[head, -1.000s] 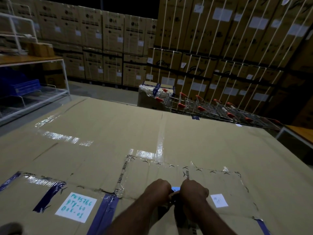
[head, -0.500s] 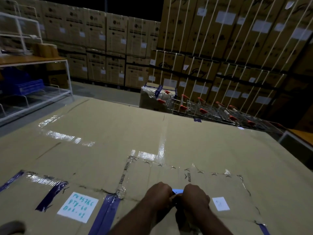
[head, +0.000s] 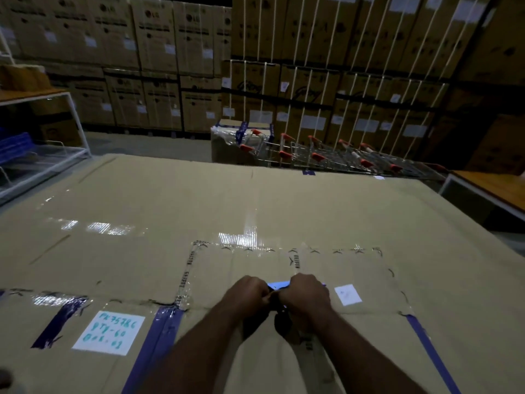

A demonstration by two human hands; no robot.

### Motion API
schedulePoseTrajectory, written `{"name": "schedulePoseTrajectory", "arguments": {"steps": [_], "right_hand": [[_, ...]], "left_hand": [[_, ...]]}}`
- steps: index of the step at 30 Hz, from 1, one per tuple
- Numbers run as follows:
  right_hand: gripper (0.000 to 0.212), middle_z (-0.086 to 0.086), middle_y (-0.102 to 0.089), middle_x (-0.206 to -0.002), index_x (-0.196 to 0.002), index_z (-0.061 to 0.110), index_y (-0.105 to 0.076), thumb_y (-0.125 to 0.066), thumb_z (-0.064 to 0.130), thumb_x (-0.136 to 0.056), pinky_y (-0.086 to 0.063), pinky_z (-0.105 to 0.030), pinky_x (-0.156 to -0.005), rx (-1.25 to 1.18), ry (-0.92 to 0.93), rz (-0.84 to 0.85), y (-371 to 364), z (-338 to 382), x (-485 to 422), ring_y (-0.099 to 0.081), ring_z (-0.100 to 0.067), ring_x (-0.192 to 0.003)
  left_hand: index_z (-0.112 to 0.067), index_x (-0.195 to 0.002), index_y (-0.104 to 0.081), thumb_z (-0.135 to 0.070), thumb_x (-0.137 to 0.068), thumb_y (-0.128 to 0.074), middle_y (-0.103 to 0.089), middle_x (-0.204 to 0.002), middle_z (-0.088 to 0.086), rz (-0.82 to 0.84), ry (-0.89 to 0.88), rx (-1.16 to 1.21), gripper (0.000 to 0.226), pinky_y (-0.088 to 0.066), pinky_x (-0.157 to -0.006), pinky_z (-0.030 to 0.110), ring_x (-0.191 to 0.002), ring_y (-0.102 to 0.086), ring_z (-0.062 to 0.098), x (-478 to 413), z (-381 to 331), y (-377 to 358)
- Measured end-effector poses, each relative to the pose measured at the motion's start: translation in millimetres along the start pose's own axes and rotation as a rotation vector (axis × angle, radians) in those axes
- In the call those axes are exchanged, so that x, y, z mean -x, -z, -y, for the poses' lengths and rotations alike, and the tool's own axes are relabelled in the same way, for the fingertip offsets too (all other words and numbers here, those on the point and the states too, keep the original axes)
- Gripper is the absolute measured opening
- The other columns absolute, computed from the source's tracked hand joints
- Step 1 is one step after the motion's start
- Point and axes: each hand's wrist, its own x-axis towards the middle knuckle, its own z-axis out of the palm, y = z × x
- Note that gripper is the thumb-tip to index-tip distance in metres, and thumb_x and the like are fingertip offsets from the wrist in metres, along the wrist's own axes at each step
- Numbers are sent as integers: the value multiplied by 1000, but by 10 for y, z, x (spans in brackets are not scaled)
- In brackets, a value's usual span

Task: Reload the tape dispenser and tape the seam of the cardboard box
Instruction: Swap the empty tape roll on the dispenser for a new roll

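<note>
My left hand (head: 250,294) and right hand (head: 308,294) are both closed on the tape dispenser (head: 279,285), mostly hidden, low over the flat cardboard box (head: 284,206). Trolleys (head: 326,157) stand beyond it.

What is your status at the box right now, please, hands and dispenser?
Left hand and right hand both closed on the tape dispenser, mostly hidden in the grip. Held over the cardboard box top. Nothing in the way.
</note>
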Motion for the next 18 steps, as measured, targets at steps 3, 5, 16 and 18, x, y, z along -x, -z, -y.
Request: {"name": "schedulePoseTrajectory", "arguments": {"steps": [3,5,16,18], "right_hand": [[24,-1,-55,-74,-66,19,-51,-64,38,-59,-44,-29,-71,-27,7,46,17,-27,-10,-60,-24,-78],[28,0,-55,-76,-66,19,-47,-68,38,-64,-45,-30,-75,-34,15,40,21,-30,-29,-58,-24,-77],[34,4,-47,-66,-64,21,-42,-70,40,-71,-41,-36,-83,-15,53,-32,-105,-61,-55,-58,-24,-81],[34,3,-48,-64,-63,21,-45,-70,41,-72,-36,-33,-73,-41,53,-29,-86,-86,-40,-56,-23,-78]], "left_hand": [[-7,-76,-70,-33,-72,-55,-72,-80,15,-11,7,-38,31,-47,-64,37,-74,-63,30,-17,20,-4],[-7,-76,-70,-22,-75,-63,-72,-82,16,-27,12,-69,17,-42,-63,33,-76,-63,30,-19,14,3],[-9,-79,-73,-18,-76,-65,-73,-84,15,-26,71,-102,13,-44,-64,33,-78,-65,29,23,-38,-54],[-10,-81,-74,-20,-76,-66,-74,-85,14,-33,80,-91,14,-46,-65,32,-79,-65,28,28,-36,-65]]}}
